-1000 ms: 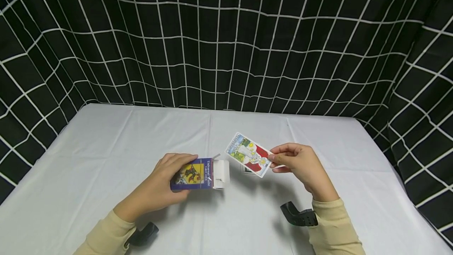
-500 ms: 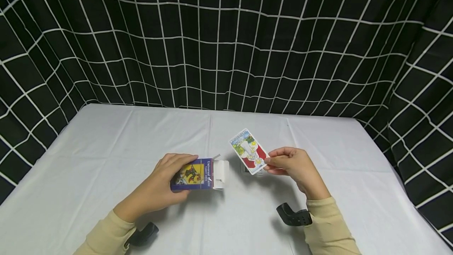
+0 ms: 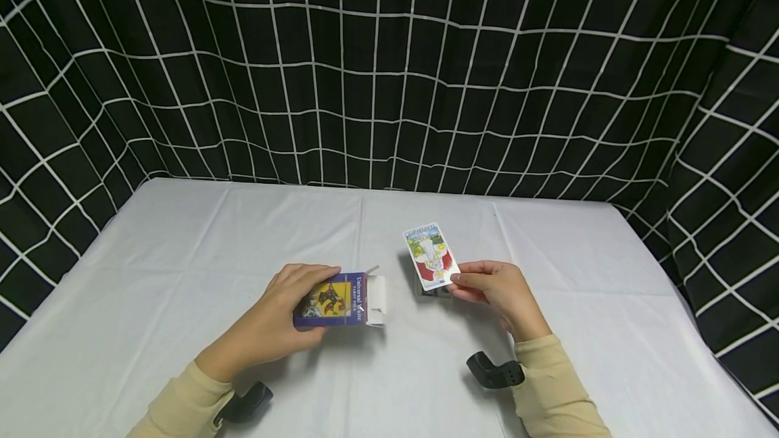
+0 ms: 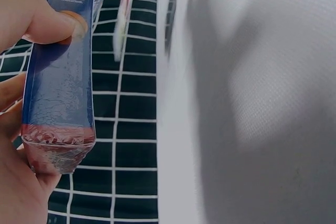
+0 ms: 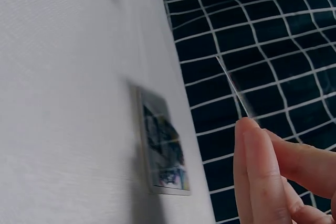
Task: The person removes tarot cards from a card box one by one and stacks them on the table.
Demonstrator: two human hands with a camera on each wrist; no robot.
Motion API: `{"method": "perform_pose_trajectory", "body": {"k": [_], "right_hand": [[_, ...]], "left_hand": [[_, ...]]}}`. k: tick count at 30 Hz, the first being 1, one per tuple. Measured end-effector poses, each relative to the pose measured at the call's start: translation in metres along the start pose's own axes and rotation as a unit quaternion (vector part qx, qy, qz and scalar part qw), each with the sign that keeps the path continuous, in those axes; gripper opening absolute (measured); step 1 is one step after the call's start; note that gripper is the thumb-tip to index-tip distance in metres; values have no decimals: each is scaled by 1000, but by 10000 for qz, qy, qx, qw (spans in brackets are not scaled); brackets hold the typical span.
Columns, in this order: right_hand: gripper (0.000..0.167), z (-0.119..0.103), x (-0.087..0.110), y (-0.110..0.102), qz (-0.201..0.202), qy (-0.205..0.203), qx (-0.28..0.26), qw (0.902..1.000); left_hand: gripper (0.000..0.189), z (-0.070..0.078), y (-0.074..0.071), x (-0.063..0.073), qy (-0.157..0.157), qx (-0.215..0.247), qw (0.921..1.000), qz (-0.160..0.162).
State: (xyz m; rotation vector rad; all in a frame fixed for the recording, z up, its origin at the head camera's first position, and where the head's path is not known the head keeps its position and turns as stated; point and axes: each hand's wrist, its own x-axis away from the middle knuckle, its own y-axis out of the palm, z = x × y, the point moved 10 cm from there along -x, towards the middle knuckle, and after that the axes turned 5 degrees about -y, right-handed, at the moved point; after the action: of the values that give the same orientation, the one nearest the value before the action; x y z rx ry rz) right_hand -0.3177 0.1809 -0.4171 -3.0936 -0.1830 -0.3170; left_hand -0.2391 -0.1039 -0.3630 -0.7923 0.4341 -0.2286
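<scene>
My left hand (image 3: 274, 320) grips a blue tarot card box (image 3: 331, 299) with a yellow picture on its front. The box's white end flap (image 3: 377, 299) stands open toward the right. In the left wrist view the thumb presses on the box's printed blue side (image 4: 63, 82). My right hand (image 3: 496, 293) pinches a tarot card (image 3: 431, 257) by its lower right corner, picture side up. In the right wrist view that card (image 5: 233, 85) shows edge-on above the fingertips. Below it, a small stack of cards (image 5: 164, 148) lies on the table, mostly covered by the held card in the head view.
A white cloth (image 3: 182, 235) covers the table. Behind it and along both sides hangs a black curtain (image 3: 389, 73) with a white grid. Each wrist wears a black camera mount, the right one (image 3: 496, 370) lying close over the cloth.
My right hand has moved left and slightly nearer with the card, turning it more upright over the stack on the table. The left hand and the box have stayed in place.
</scene>
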Motion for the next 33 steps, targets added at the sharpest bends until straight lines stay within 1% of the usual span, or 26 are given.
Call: {"method": "perform_pose_trajectory", "body": {"k": [4,13,19,24,33], "right_hand": [[27,9,-2,1,47,195,-148,9997],[9,24,-6,5,-53,500,-367,9981],[9,31,-6,8,-141,631,-470,9968],[9,34,-7,9,-139,693,-531,9961],[10,39,-7,11,-184,759,-409,9961]], "left_hand": [[81,0,1,0,-9,-22,10000,-27],[80,0,1,1,-46,-31,10000,-46],[80,-1,2,1,-49,-68,10000,-47],[80,-1,3,1,-54,-71,9999,-70],[81,-3,5,1,-78,-70,9999,-108]]}}
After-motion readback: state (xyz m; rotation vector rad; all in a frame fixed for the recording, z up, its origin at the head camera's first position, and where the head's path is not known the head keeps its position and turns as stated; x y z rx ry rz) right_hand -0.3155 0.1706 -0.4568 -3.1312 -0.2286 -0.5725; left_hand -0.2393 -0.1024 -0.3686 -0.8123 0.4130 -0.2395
